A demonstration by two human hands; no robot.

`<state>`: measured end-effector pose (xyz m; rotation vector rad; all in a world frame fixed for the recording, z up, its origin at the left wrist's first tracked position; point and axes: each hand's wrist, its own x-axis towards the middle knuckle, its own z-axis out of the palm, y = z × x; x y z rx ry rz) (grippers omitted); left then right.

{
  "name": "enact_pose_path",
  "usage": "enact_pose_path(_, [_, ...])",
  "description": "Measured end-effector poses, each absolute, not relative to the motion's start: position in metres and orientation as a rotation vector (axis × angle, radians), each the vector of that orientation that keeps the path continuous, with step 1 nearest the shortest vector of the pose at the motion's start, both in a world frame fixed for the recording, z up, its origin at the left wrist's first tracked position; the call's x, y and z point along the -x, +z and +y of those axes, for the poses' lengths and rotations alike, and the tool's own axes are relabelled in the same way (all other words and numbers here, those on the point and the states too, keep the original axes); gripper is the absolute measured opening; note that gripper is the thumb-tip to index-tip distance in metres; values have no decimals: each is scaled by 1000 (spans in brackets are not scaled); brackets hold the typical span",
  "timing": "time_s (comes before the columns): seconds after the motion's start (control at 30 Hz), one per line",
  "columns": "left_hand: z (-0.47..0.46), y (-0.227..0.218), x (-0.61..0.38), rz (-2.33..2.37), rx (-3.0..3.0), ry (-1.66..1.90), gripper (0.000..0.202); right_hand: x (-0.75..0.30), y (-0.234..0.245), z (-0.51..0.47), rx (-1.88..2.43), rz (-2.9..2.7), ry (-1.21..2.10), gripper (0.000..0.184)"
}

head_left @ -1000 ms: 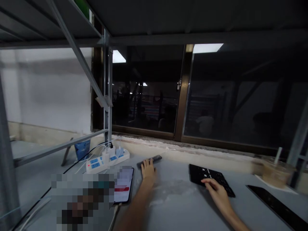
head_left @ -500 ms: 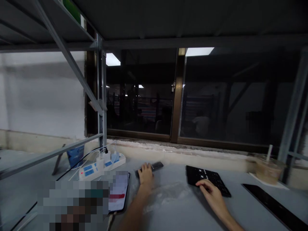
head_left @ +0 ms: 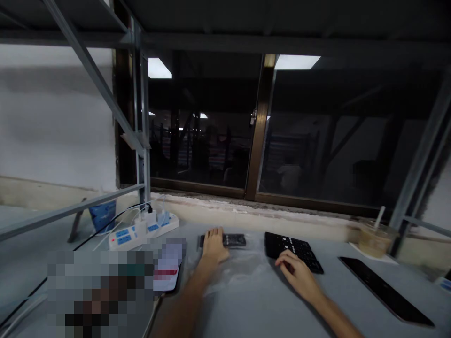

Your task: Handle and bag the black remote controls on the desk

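Observation:
My left hand (head_left: pixel 214 245) lies on the left end of a small dark remote-like device (head_left: pixel 229 240) near the back of the grey table (head_left: pixel 264 310); its fingers are laid over the device. My right hand (head_left: pixel 298 272) rests with curled fingers on the near edge of a black keypad-like device (head_left: pixel 292 245). A thin clear plastic sheet (head_left: pixel 243 272) lies on the table between my two hands.
A white power strip (head_left: pixel 141 231) with plugs and cables sits at the back left. A phone (head_left: pixel 168 270) lies left of my arm. A long black slab (head_left: pixel 384 289) and an iced drink cup (head_left: pixel 375 238) stand at the right. Metal shelf posts (head_left: pixel 141 117) and a dark window lie behind.
The view has swung slightly right and down. The small dark device under my left hand has turned from slanted to nearly level. My right hand has stayed on the black keypad.

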<state>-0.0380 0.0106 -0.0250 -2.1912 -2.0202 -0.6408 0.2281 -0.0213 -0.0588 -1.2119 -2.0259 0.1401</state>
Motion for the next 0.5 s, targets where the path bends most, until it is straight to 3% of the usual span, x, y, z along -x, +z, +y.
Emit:
enact_pose_path(0.23, [-10, 1, 21, -1710, 2400, -838, 34, -232, -53, -19, 1224, -1921, 182, 21])
enact_pose_path(0.5, [-13, -2, 15, -1656, 2453, -810, 29, -220, -28, -7, 1134, -1523, 537, 33])
